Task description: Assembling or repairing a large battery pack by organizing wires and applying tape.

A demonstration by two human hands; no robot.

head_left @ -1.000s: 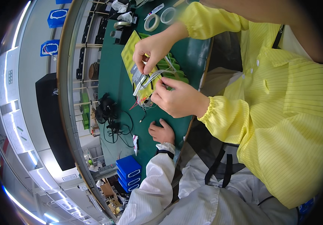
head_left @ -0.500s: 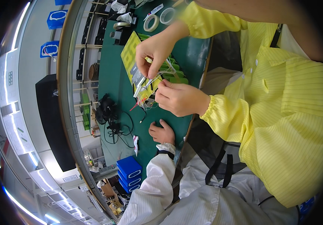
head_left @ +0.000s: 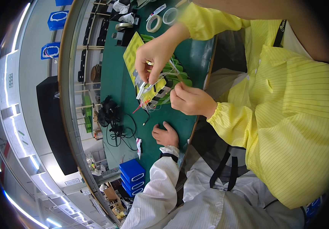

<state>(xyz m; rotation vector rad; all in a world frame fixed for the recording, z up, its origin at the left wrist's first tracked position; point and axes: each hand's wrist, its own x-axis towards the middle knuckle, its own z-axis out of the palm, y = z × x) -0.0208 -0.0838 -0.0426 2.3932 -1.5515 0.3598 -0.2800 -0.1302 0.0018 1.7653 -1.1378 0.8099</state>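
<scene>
My left hand point(head_left: 167, 135) lies on the green tabletop point(head_left: 164, 158), fingers loosely bent, thumb apart, holding nothing. Its white sleeve with a dark wristband comes up from the lower edge. My right hand is out of view. Beyond my left hand sits a block of green cells point(head_left: 182, 76) with a yellow board point(head_left: 130, 53) on its side and thin white wires point(head_left: 168, 72). A co-worker in yellow sleeves bends over it. One co-worker's hand point(head_left: 155, 55) pinches at white strips point(head_left: 141, 91) on the board; the other hand point(head_left: 191, 100) is pinched beside the cells.
A tangle of black cables point(head_left: 113, 118) lies left of my hand. Blue blocks point(head_left: 132, 171) are stacked next to my sleeve. Tape rolls point(head_left: 154, 23) lie at the far end. The table's edge point(head_left: 195, 128) runs along the right.
The co-worker's nearer hand has moved right, away from the wires. Their farther hand has shifted slightly left and down. My left hand has stayed in place.
</scene>
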